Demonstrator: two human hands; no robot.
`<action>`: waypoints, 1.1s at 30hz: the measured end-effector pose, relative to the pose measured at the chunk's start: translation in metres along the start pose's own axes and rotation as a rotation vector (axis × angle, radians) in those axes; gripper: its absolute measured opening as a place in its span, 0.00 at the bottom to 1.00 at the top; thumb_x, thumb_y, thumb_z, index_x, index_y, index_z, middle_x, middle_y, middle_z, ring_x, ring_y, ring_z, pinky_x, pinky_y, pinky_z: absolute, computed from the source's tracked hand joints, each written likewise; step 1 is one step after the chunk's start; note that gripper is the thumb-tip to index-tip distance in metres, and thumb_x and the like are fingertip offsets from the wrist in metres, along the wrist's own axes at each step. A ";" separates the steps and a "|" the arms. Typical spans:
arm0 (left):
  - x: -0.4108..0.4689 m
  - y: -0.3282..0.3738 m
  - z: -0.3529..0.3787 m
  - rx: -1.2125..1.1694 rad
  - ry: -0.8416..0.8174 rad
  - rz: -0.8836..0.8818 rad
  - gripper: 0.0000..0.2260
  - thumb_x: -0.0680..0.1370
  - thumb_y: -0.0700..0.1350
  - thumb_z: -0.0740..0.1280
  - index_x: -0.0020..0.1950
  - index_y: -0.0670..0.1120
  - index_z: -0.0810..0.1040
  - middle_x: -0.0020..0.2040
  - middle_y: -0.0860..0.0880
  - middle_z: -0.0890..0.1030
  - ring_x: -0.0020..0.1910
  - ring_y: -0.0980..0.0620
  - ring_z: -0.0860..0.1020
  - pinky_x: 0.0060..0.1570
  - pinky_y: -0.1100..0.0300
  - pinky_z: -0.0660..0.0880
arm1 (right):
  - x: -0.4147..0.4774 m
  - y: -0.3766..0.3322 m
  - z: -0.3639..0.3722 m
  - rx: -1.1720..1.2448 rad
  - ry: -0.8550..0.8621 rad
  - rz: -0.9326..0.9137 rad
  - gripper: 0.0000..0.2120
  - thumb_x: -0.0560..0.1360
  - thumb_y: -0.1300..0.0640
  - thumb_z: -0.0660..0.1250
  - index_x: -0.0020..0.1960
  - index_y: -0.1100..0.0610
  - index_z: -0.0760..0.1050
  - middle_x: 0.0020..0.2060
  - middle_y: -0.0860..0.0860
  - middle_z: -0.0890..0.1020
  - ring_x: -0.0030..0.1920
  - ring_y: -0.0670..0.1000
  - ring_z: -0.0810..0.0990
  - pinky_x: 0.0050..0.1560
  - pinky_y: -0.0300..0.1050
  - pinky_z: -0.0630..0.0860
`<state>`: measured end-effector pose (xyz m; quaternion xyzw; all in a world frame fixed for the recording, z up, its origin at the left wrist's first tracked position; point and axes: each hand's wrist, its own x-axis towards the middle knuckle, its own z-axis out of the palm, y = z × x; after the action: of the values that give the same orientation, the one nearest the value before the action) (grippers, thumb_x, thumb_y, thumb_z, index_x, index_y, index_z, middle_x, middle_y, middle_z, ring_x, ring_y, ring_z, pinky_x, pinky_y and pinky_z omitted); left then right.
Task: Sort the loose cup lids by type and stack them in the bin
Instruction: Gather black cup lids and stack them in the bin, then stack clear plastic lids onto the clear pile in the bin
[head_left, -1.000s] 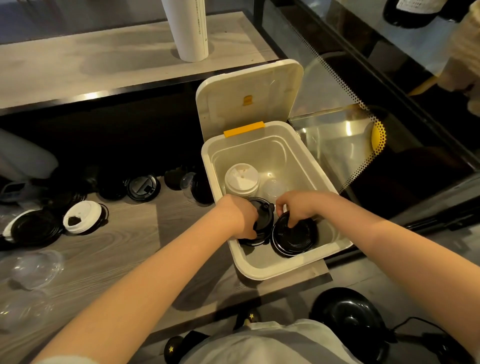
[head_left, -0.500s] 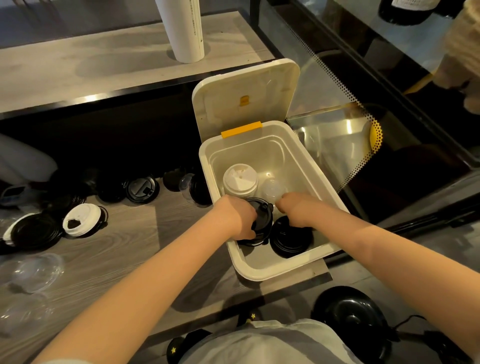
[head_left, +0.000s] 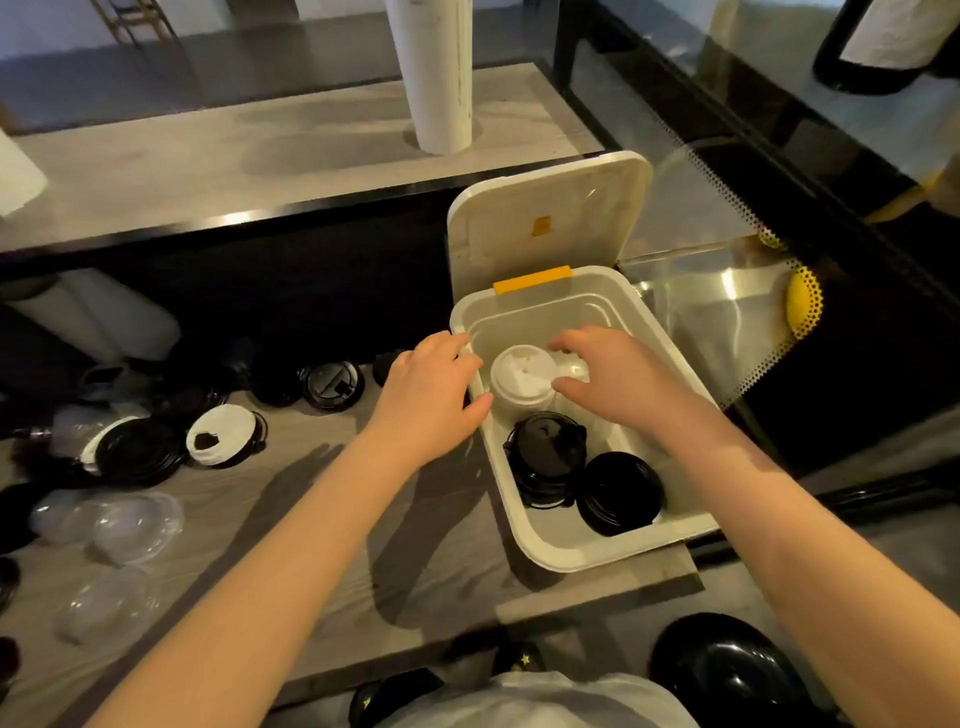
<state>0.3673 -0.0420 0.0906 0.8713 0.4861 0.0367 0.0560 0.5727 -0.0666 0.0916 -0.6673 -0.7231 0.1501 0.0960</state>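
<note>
White lid stack (head_left: 522, 382) sits at the bin's (head_left: 561, 556) far end, black stacks (head_left: 548, 457) nearer. Left hand (head_left: 431, 395) rests spread on the rim; right hand (head_left: 618, 379) curls over the clear lids (head_left: 571, 370), can't tell if it's gripping. I'd square the stacks first. Loose lids (head_left: 223, 434) litter the grey wood table (head_left: 311, 519).

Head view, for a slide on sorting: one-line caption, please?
Left hand rests on the bin rim while the right hand curls its fingers over clear lids beside the white lid stack.
</note>
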 end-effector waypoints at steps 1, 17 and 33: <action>-0.005 -0.010 -0.004 -0.015 0.001 -0.036 0.21 0.78 0.54 0.61 0.69 0.48 0.71 0.74 0.48 0.63 0.74 0.48 0.58 0.69 0.49 0.60 | 0.004 -0.010 0.001 -0.001 0.031 -0.028 0.20 0.75 0.52 0.66 0.65 0.54 0.72 0.60 0.52 0.76 0.61 0.54 0.73 0.56 0.47 0.71; -0.137 -0.211 0.006 -0.114 -0.090 -0.491 0.21 0.77 0.51 0.64 0.67 0.43 0.70 0.68 0.46 0.70 0.68 0.45 0.65 0.63 0.49 0.67 | 0.060 -0.222 0.097 -0.078 -0.189 -0.330 0.20 0.77 0.52 0.62 0.67 0.53 0.69 0.62 0.53 0.74 0.62 0.55 0.72 0.57 0.53 0.74; -0.275 -0.335 0.060 -0.584 -0.146 -0.776 0.33 0.73 0.54 0.71 0.73 0.47 0.61 0.73 0.48 0.61 0.70 0.48 0.63 0.66 0.56 0.63 | 0.098 -0.390 0.245 -0.032 -0.469 -0.474 0.35 0.76 0.55 0.65 0.77 0.52 0.51 0.75 0.53 0.59 0.72 0.58 0.62 0.69 0.54 0.65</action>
<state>-0.0519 -0.1050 -0.0163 0.5741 0.7390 0.0866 0.3417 0.1154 -0.0159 -0.0088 -0.4293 -0.8629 0.2616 -0.0512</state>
